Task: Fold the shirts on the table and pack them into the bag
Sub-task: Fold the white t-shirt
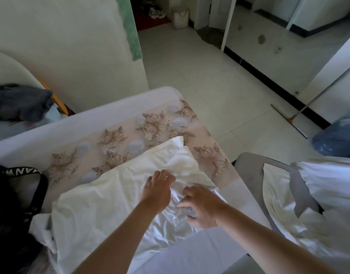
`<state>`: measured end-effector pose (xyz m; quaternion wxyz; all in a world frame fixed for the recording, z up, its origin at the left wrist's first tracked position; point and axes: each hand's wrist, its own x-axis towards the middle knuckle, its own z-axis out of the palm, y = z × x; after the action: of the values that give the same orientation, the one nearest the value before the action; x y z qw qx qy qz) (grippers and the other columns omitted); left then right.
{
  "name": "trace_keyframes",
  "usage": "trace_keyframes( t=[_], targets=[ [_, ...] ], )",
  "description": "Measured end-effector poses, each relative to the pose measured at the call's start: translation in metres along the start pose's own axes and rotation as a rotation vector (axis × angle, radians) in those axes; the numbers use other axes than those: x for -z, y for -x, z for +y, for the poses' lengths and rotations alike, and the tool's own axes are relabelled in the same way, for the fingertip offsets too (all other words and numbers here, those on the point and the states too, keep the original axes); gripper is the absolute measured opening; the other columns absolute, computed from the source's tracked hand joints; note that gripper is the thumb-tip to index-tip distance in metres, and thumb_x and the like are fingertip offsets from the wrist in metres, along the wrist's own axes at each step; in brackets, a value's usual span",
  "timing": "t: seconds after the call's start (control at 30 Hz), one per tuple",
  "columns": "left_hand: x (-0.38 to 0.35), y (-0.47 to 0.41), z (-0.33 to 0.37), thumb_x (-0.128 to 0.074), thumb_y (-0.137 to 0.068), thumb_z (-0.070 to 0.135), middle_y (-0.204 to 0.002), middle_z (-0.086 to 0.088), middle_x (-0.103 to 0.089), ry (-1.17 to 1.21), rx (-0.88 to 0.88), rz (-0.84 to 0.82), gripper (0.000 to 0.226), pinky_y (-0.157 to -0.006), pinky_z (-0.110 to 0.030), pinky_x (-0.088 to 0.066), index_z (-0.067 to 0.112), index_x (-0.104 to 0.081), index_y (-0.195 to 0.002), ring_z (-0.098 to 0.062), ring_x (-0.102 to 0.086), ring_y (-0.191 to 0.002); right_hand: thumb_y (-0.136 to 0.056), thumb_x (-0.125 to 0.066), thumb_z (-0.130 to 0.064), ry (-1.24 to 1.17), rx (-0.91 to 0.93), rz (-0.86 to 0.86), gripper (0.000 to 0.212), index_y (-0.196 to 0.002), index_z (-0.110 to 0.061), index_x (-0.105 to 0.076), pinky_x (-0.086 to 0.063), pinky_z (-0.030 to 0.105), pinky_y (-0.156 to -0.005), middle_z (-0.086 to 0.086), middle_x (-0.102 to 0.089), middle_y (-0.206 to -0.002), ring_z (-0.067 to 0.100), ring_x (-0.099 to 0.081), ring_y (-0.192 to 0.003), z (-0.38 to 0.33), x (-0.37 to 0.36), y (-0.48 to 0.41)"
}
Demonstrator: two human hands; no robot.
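A white shirt lies spread and creased across the table, which has a flowered cloth. My left hand rests on the shirt near its right part, fingers bent into the fabric. My right hand lies just to the right of it, pressing on a glossy fold of the same shirt; whether it pinches the fabric is unclear. A black bag with white lettering on its strap stands at the table's left end, touching the shirt's edge. More white garments are heaped on a grey chair at the right.
The grey chair stands close against the table's right end. A dark garment lies on a surface at the far left. A floor squeegee leans at the right wall, with a blue plastic bag beside it. Tiled floor stretches beyond the table.
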<state>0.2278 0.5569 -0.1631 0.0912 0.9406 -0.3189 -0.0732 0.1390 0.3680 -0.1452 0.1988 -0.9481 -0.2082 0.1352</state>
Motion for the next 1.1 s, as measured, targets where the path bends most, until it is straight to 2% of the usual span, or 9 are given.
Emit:
trace_keyframes(
  t=[0.17, 0.33, 0.47, 0.57, 0.63, 0.7, 0.93, 1.03, 1.1],
  targets=[
    [0.020, -0.052, 0.010, -0.056, -0.074, -0.009, -0.115, -0.003, -0.056, 0.032, -0.156, 0.065, 0.049, -0.089, -0.039, -0.048, 0.017, -0.061, -0.114, -0.027, -0.056, -0.106, -0.084, -0.062, -0.007, -0.142, -0.314, 0.460, 0.020, -0.094, -0.022, -0.071, -0.053, 0.038, -0.073, -0.004, -0.063, -0.091, 0.023, -0.063, -0.086, 0.024, 0.001, -0.013],
    [0.030, -0.118, 0.024, -0.043, -0.090, -0.009, -0.160, -0.004, -0.026, -0.203, -0.483, -0.150, 0.067, -0.118, -0.035, -0.021, 0.017, -0.032, -0.151, -0.023, -0.021, -0.148, -0.087, -0.069, -0.010, -0.227, -0.584, 0.315, 0.028, -0.113, -0.021, -0.064, -0.052, 0.037, -0.081, 0.001, -0.056, -0.114, 0.024, -0.058, -0.103, 0.044, -0.001, 0.000],
    [0.032, -0.126, 0.013, -0.041, -0.088, -0.003, -0.131, -0.004, -0.055, -0.402, -0.558, -0.138, 0.052, -0.106, -0.037, -0.034, 0.019, -0.051, -0.134, -0.025, -0.049, -0.124, -0.086, -0.072, -0.027, -0.251, -0.729, 0.314, 0.057, -0.136, -0.023, -0.047, -0.048, 0.036, -0.092, 0.001, -0.049, -0.131, 0.022, -0.049, -0.119, 0.041, 0.006, -0.001],
    [0.046, -0.115, 0.002, -0.044, -0.083, -0.001, -0.115, -0.004, -0.061, -0.413, -0.570, -0.040, 0.041, -0.104, -0.039, -0.036, 0.018, -0.063, -0.115, -0.027, -0.051, -0.123, -0.086, -0.064, -0.033, -0.155, -0.741, 0.186, 0.043, -0.127, -0.024, -0.054, -0.044, 0.035, -0.090, -0.001, -0.059, -0.119, 0.022, -0.057, -0.109, 0.035, 0.017, -0.009],
    [0.059, -0.100, -0.008, -0.063, -0.071, -0.001, -0.104, -0.001, -0.064, -0.415, -0.552, 0.030, 0.033, -0.093, -0.037, -0.044, 0.020, -0.068, -0.096, -0.024, -0.058, -0.109, -0.082, -0.060, -0.032, -0.194, -0.724, 0.096, 0.013, -0.090, -0.022, -0.055, -0.041, 0.031, -0.070, -0.003, -0.062, -0.088, 0.021, -0.061, -0.084, 0.024, 0.030, -0.013],
    [0.067, -0.083, -0.023, -0.065, -0.063, -0.004, -0.087, 0.001, -0.060, -0.384, -0.535, 0.127, 0.030, -0.081, -0.034, -0.046, 0.020, -0.067, -0.081, -0.021, -0.058, -0.087, -0.078, -0.062, -0.033, -0.253, -0.679, -0.014, 0.020, -0.079, -0.019, -0.047, -0.038, 0.030, -0.059, -0.004, -0.058, -0.077, 0.018, -0.058, -0.074, 0.010, 0.043, -0.019],
    [0.086, 0.009, -0.089, -0.071, -0.069, 0.011, -0.081, 0.003, -0.059, -0.384, -0.315, 0.276, 0.014, -0.081, -0.034, -0.043, 0.023, -0.067, -0.074, -0.021, -0.058, -0.078, -0.083, -0.073, -0.029, -0.657, -0.463, -0.362, 0.043, -0.120, -0.023, -0.052, -0.059, 0.037, -0.075, -0.002, -0.062, -0.107, 0.018, -0.067, -0.092, -0.080, 0.064, -0.049],
    [0.071, 0.061, -0.113, -0.078, -0.058, 0.003, -0.104, -0.001, -0.066, -0.405, 0.003, 0.115, 0.043, -0.097, -0.045, -0.046, 0.030, -0.076, -0.091, -0.030, -0.062, -0.104, -0.092, -0.068, -0.023, -0.979, -0.443, -0.533, 0.060, -0.145, -0.017, -0.041, -0.060, 0.037, -0.059, 0.008, -0.063, -0.117, 0.026, -0.073, -0.093, -0.106, 0.042, -0.062],
    [0.057, 0.091, -0.116, -0.072, -0.055, -0.004, -0.116, -0.006, -0.066, -0.309, 0.154, 0.091, 0.059, -0.098, -0.049, -0.046, 0.028, -0.075, -0.104, -0.034, -0.060, -0.110, -0.095, -0.060, -0.019, -0.892, -0.479, -0.408, 0.045, -0.139, -0.021, -0.051, -0.056, 0.031, -0.054, 0.008, -0.062, -0.122, 0.023, -0.073, -0.091, -0.109, 0.022, -0.070]
  ],
)
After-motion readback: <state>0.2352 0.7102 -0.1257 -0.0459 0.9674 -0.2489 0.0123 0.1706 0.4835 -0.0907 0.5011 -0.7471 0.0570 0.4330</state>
